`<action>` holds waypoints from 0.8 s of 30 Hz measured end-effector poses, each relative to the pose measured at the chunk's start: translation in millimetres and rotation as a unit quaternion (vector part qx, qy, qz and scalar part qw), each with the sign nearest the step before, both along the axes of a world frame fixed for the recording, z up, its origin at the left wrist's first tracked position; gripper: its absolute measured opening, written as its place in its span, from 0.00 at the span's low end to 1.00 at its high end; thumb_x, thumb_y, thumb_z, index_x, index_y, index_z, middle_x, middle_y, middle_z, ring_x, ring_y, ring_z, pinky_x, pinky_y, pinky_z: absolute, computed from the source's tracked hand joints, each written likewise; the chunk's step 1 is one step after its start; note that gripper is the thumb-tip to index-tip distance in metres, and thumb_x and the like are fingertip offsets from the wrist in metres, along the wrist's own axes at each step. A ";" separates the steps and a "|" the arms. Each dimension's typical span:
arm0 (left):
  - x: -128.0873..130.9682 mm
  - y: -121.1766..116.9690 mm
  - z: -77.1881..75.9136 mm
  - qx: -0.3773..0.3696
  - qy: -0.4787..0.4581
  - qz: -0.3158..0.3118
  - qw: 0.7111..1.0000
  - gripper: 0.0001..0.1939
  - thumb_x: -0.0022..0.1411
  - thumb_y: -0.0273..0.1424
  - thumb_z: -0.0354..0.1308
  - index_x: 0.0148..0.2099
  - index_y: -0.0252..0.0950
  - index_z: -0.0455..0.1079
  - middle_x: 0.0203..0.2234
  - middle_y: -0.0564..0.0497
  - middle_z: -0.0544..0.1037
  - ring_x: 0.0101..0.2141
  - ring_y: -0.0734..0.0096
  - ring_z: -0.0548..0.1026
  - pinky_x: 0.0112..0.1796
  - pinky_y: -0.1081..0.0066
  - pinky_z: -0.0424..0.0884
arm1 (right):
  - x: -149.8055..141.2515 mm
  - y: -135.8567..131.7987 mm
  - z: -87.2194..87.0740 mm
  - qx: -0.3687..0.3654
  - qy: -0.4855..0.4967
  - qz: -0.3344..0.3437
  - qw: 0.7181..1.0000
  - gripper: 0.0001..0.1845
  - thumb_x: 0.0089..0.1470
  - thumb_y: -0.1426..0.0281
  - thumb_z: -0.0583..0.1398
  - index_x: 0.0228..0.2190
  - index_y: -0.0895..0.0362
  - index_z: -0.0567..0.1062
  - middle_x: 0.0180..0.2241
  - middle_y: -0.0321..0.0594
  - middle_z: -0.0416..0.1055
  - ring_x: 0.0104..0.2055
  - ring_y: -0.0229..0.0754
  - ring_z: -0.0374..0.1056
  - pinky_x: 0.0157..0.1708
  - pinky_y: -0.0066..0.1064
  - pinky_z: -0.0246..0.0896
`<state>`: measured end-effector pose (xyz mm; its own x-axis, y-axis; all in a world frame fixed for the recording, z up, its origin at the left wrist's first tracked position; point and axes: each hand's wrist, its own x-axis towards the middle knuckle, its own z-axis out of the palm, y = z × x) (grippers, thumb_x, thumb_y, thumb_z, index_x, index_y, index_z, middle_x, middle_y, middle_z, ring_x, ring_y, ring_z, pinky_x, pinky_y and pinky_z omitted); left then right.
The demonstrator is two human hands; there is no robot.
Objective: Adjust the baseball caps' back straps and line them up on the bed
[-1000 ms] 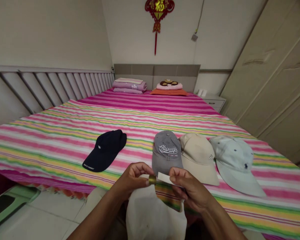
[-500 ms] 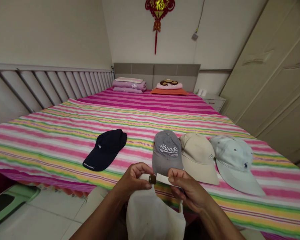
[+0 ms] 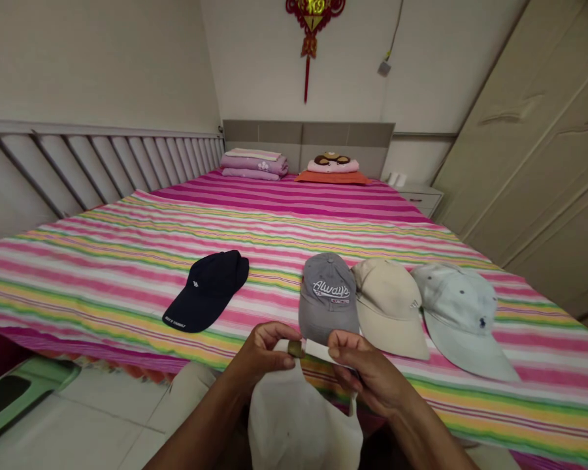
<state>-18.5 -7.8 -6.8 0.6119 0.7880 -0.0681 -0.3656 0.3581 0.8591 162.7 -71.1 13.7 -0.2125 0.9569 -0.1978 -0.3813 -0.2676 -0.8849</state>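
A white baseball cap [image 3: 301, 421] hangs from my two hands at the bottom middle, its back strap turned up. My left hand [image 3: 267, 349] is closed on the strap's left part, thumb and forefinger beside the brass-coloured buckle [image 3: 295, 348]. The white strap end [image 3: 318, 351] sticks out of the buckle's right side, pinched by my right hand [image 3: 360, 365]. Just beyond my hands lies a grey cap [image 3: 328, 297] with "Always" lettering. A beige cap [image 3: 389, 307] and a pale blue cap [image 3: 463, 320] lie to its right.
A navy cap [image 3: 208, 290] lies apart on the left of the striped bedspread [image 3: 102, 261]. Folded purple bedding [image 3: 255, 164] and a pink pile on an orange cloth [image 3: 330, 176] are by the headboard. A green stool [image 3: 44, 385] stands at the lower left.
The buckle has turned slightly and shifted a little left between my fingers. Both hands keep their hold on the cap's strap. The caps on the bed have not moved.
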 end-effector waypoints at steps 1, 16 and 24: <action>0.2 0.1 -0.4 0.001 0.004 0.002 1.000 0.18 0.27 0.26 0.71 0.28 0.33 0.74 0.20 0.52 0.76 0.22 0.76 0.71 0.24 0.78 0.64 | -0.5 -0.1 0.0 0.000 0.001 0.000 1.000 0.12 0.42 0.67 0.62 0.19 0.58 0.63 0.08 0.25 0.54 0.11 0.25 0.39 0.12 0.22 0.30; 1.1 -0.6 2.4 -0.004 0.000 0.020 1.000 0.18 0.27 0.28 0.71 0.26 0.32 0.71 0.17 0.55 0.73 0.17 0.80 0.68 0.19 0.80 0.60 | -7.7 -0.7 2.1 0.001 -0.013 -0.008 1.000 0.11 0.40 0.68 0.62 0.18 0.58 0.63 0.08 0.25 0.55 0.11 0.25 0.40 0.13 0.23 0.30; 0.5 -1.3 -0.8 0.008 -0.011 0.024 1.000 0.18 0.29 0.31 0.71 0.25 0.31 0.71 0.18 0.51 0.75 0.18 0.78 0.70 0.20 0.80 0.62 | -8.0 -2.0 2.4 0.006 -0.029 -0.016 0.999 0.12 0.41 0.67 0.62 0.18 0.58 0.63 0.08 0.25 0.55 0.11 0.25 0.40 0.13 0.23 0.30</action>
